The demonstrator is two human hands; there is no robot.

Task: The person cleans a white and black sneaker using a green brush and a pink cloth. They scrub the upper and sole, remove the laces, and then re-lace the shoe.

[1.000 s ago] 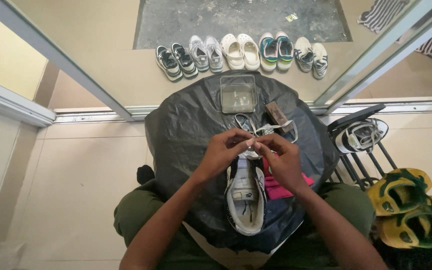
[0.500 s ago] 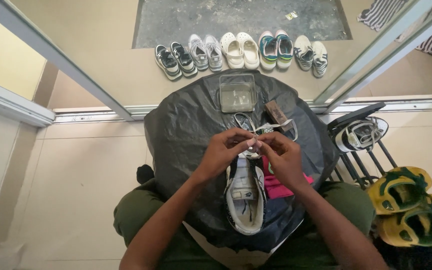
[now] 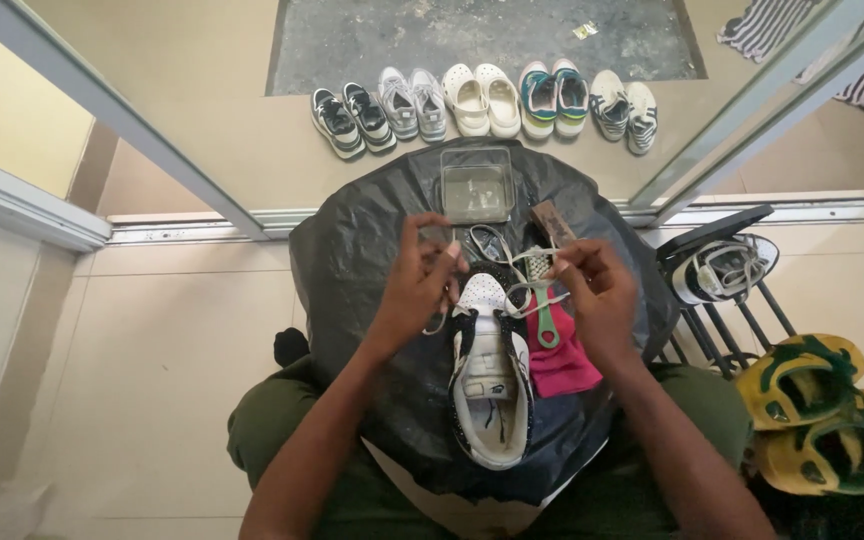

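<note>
I see both hands, left hand [image 3: 422,285] and right hand [image 3: 592,290], now spread apart, each pinching a white lace [image 3: 512,296] end (drawn out), above the sneaker [image 3: 490,385] on the near black-covered surface [image 3: 352,260]

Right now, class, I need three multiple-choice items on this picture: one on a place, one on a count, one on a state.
1. Where does the clear plastic container sit?
A. On the black sheet, beyond the sneaker
B. On the metal rack
C. Among the floor shoes

2. How many pairs of shoes stand in the row by the doorway?
A. Three
B. Five
C. Seven

3. What is the lace doing?
A. Tied in a bow
B. Held loose between the left hand and right hand
C. Lying on the floor

Answers: 1 A, it rests at the sheet's far edge; 2 B, five pairs line up; 3 B, both hands pinch it above the toe.
</note>
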